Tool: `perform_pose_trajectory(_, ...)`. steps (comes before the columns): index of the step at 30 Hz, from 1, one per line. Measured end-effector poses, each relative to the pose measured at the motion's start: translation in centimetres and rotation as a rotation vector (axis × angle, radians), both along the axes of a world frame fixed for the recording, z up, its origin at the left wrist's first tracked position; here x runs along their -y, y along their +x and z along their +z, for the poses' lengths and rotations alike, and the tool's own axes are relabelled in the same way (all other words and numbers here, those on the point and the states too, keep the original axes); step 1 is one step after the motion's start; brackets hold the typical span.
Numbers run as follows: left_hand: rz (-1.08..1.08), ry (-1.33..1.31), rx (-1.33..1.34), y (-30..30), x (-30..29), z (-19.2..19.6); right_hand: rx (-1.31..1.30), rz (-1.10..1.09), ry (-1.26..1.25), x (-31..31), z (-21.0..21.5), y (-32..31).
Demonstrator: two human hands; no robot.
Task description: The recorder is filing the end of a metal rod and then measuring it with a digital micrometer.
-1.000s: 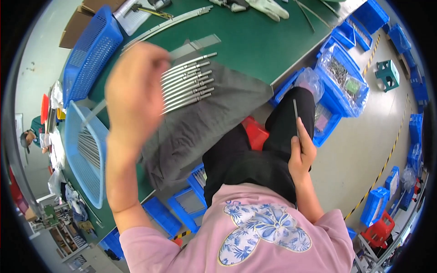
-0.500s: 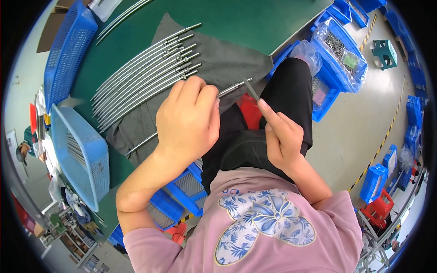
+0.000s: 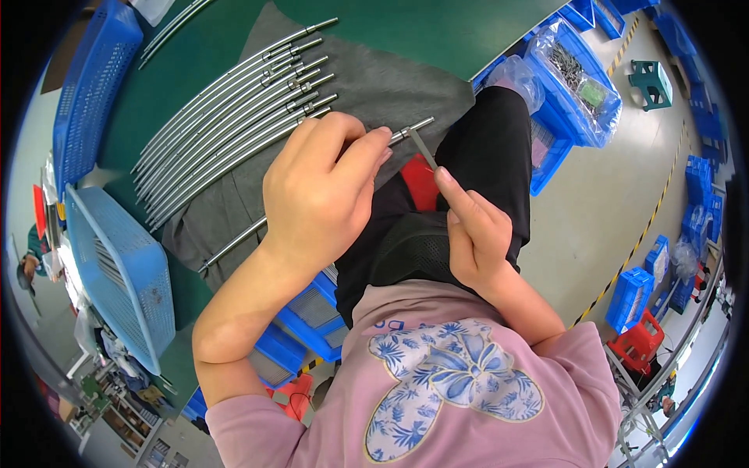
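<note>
My left hand (image 3: 316, 183) is closed around a slim metal rod (image 3: 232, 246) that slants across the table edge, its middle hidden by the hand. Thumb and forefinger pinch near the collared right end. In my right hand (image 3: 480, 234) is a narrow flat metal strip (image 3: 422, 147), possibly a file, with the forefinger stretched along it. The strip's far tip meets the rod beside its collar; whether it presses there I cannot tell. Beyond my left hand, several similar collared rods (image 3: 226, 117) lie side by side on a grey cloth (image 3: 382, 86).
The cloth covers part of a green table (image 3: 437, 31). Blue perforated baskets (image 3: 97, 93) stand along its left side, one light blue basket (image 3: 156, 292) holding rods. To the right, a blue bin (image 3: 605, 129) contains small metal parts in plastic. A green stool (image 3: 651, 84) stands on the floor.
My left fingers have reached rightward along the rod toward its collar. The strip's tip has shifted left, from near the rod's end to the collar. The whole view has shifted slightly.
</note>
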State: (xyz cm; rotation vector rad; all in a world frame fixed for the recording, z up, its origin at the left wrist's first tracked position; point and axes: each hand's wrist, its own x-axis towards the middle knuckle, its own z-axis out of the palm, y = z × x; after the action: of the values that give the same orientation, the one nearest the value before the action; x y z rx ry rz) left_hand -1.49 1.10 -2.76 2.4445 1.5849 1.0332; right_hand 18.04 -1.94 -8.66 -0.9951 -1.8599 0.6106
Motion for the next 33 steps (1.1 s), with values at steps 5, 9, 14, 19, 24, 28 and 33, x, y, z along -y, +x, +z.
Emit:
perform_pose_trajectory(5, -0.024, -0.008, 0.082, -0.1, -0.2, -0.2, 0.04, -0.002, 0.008, -0.1, -0.5, -0.2)
perform_pose_trajectory(9, -0.053, -0.069, 0.203, 0.0, -0.4, -0.4, 0.126, -0.057, 0.109, -1.8, 0.3, -2.0)
perform_pose_trajectory(14, -0.04, -0.111, 0.267, 0.1, -0.3, -0.4, 0.275, -0.074, 0.038, 0.0, 0.4, -0.6)
perform_pose_trajectory(19, -0.028, -0.148, 0.296, 0.2, -0.3, -0.3, 0.228, -0.066, 0.188, -3.2, 1.8, -2.7)
perform_pose_trajectory(24, -0.027, -0.152, 0.296, 0.4, -0.6, -0.4, 0.246, -0.043, 0.04, -0.8, 0.6, -0.5)
perform_pose_trajectory(28, -0.057, -0.135, 0.269, 0.0, -0.4, 0.0, 0.173, -0.041, 0.15, -2.4, 1.0, -2.2)
perform_pose_trajectory(33, -0.064, -0.128, 0.247, 0.2, -0.6, 0.0, 0.096, -0.052, 0.209, -2.3, -1.5, -2.1)
